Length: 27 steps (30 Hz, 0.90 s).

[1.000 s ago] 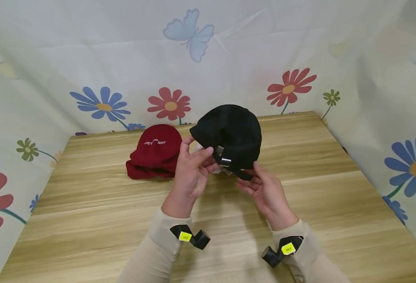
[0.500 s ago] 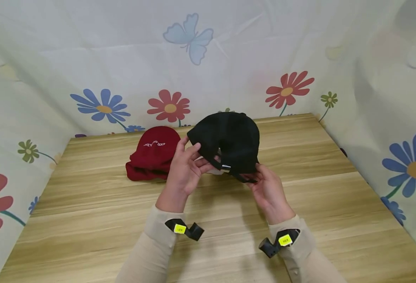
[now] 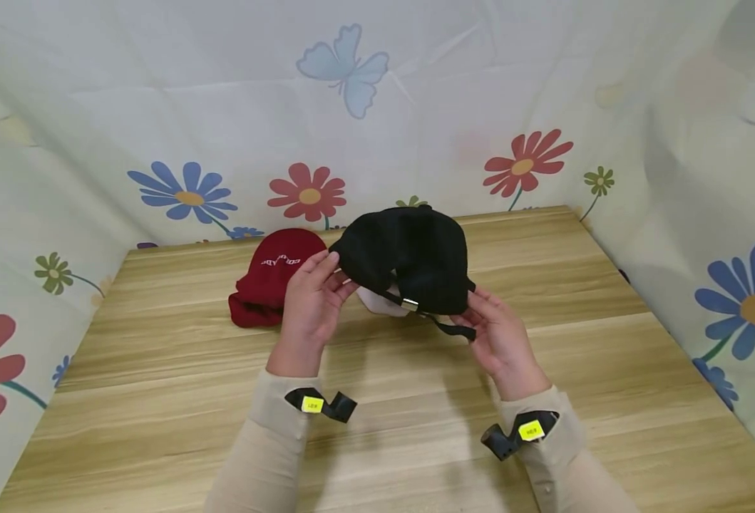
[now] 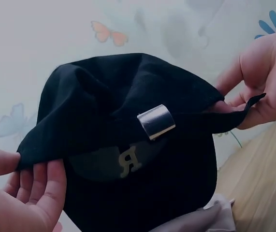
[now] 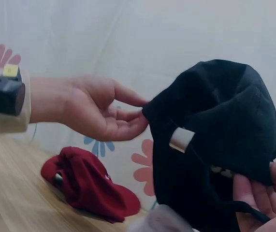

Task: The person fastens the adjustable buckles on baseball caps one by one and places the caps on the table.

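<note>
Both hands hold a black baseball cap (image 3: 409, 256) above the table, its back strap toward me. My left hand (image 3: 313, 303) pinches the cap's left edge between thumb and fingers. On the opposite edge my right hand (image 3: 499, 338) grips the rim, close to the loose strap end (image 3: 457, 330). A silver metal buckle (image 4: 156, 122) sits on the strap. Inside the cap, the left wrist view shows a pale letter mark (image 4: 129, 160). In the right wrist view, the fingers of the right hand (image 5: 268, 198) curl under the rim.
A dark red cap (image 3: 277, 274) with white lettering lies on the wooden table (image 3: 159, 399), left of the black cap. Behind and below the black cap, a whitish cap-like item (image 3: 380, 303) is partly hidden. A flower-printed cloth (image 3: 415, 142) hangs around the table.
The hands have moved apart, the left one leftward along the edge, stretching the black cap's opening wider. The cap has come down a little and tipped. The red cap has stayed put.
</note>
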### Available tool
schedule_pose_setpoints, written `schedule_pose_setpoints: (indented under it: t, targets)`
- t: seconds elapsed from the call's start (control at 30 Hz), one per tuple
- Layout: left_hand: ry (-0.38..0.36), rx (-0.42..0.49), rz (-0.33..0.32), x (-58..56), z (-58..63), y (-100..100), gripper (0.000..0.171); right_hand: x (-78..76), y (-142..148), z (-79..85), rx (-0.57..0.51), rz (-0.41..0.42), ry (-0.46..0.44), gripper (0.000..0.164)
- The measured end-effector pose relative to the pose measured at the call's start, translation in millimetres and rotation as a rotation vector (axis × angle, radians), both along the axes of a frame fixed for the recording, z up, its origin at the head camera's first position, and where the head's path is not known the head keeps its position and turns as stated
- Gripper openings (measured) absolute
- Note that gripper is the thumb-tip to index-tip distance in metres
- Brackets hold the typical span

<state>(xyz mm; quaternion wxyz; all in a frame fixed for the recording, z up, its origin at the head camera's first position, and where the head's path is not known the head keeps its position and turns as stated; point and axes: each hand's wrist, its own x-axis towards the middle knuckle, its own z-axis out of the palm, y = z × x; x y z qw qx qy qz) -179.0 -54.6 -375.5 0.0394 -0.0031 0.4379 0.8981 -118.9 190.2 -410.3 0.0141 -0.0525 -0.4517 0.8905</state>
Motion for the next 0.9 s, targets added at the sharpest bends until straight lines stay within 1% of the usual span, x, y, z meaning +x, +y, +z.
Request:
schedule_pose_setpoints:
  t: [0.1,0.2,0.3,0.4,0.53,0.63,0.77,0.9]
  targets:
    - [0.024,0.023,-0.002,-0.8,0.3,-0.3,0.009,-2.5,6.3,4.4,0.025,0.032,0.016,0.030]
    - [0.034,0.027,-0.016,-0.9,0.5,0.5,0.006,-3.9,13.0,10.3,0.057,0.063,0.061,0.035]
    - [0.043,0.001,-0.045,-0.3,0.0,2.1,0.012,-5.5,20.6,16.1,0.098,0.082,0.122,0.036]
    - [0.066,-0.040,-0.083,0.1,-0.8,5.5,0.017,-9.2,30.6,20.8,0.139,0.086,0.189,0.034]
    - [0.095,-0.131,-0.147,-2.1,-1.9,16.8,0.024,-15.8,49.5,27.8,0.186,0.073,0.278,0.025]
    - [0.091,-0.213,-0.189,-6.8,-4.1,30.9,0.030,-22.2,67.3,32.8,0.240,0.056,0.325,0.020]
    - [0.091,-0.333,-0.210,-13.2,-9.5,54.1,0.033,-31.7,92.7,34.9,0.328,0.026,0.341,0.018]
    - [0.127,-0.452,-0.210,-17.4,-16.2,78.7,0.035,-39.4,115.6,31.3,0.376,-0.001,0.328,0.016]
